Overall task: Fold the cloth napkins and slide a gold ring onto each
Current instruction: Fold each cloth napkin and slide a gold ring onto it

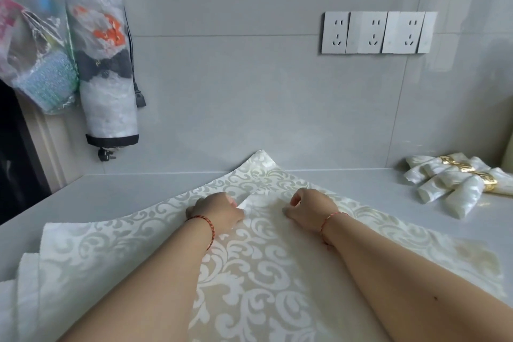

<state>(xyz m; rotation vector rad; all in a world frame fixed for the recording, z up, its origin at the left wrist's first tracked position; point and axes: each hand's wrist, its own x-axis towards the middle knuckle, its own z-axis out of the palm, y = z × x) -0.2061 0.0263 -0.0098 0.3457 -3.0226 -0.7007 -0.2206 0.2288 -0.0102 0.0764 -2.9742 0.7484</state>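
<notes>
A cream damask cloth napkin [266, 264] lies spread like a diamond on the grey counter [116, 191], its far corner pointing at the wall. My left hand [218, 212] pinches a folded-in corner of it near the middle. My right hand [312, 208] rests close beside, fingers curled onto the same cloth. More napkin layers [55, 264] show stacked underneath at the left. At the far right lies a pile of rolled napkins [455, 184], each wearing a gold ring [469, 172].
A tiled wall [249, 91] rises right behind the counter, with a row of power sockets [377, 32]. Plastic bags [36, 44] and a hanging fabric tube holder [107, 64] hang at the left, a plug [107, 154] dangling below it.
</notes>
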